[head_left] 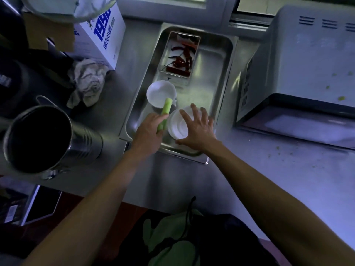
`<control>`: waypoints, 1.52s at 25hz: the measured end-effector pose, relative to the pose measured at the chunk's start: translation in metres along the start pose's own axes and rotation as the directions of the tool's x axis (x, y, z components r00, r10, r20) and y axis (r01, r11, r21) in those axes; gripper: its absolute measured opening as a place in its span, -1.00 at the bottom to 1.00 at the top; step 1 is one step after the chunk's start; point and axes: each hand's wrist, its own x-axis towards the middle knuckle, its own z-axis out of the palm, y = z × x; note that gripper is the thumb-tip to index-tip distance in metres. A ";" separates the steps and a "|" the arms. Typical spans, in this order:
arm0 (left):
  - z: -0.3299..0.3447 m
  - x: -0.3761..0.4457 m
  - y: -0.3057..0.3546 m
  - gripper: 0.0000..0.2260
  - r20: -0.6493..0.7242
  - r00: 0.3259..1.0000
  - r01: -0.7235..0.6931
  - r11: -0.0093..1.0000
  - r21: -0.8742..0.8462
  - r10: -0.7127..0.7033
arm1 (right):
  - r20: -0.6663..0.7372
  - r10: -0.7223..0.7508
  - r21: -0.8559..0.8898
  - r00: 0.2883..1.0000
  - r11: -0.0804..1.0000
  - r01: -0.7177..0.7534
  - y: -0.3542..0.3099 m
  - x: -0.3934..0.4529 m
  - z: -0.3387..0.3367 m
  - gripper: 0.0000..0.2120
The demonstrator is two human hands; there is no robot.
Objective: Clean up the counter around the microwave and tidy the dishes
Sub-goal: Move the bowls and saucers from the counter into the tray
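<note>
A large steel tray (221,60) sits on the counter left of the microwave (299,73). In it lie a white bowl (160,92), a stack of white dishes (177,124) and a small metal tin of dried red chillies (181,54). My left hand (148,131) grips a green celery stalk (166,109) that sticks up over the bowl's near rim. My right hand (197,127) is spread over the stack of dishes, fingers straight, thumb at the stack's near edge.
A big steel pot (48,139) stands at the left, with a crumpled grey cloth (87,81) and a white-and-blue carton (101,35) behind it. Green scraps (342,97) dot the microwave top and the counter (278,169) in front of it.
</note>
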 end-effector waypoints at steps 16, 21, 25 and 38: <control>-0.007 0.056 -0.047 -0.48 0.161 0.963 -0.203 0.975 -0.091 0.215 | 0.073 0.197 0.053 0.978 0.978 -0.201 -0.026 0.034 0.036 0.11; 0.004 0.057 -0.043 -0.48 0.193 0.959 -0.192 0.976 -0.100 0.208 | -0.112 0.223 0.235 0.968 0.953 -0.192 -0.023 0.016 0.026 -0.14; 0.022 0.055 -0.032 -0.55 0.182 0.958 -0.201 0.972 -0.118 0.220 | -0.169 0.198 0.294 0.965 0.945 -0.143 -0.021 -0.002 0.020 -0.25; 0.065 0.073 -0.009 -0.79 0.116 0.967 -0.192 0.949 -0.251 0.226 | -0.128 0.161 0.348 0.979 0.931 -0.107 -0.006 0.000 0.016 -0.46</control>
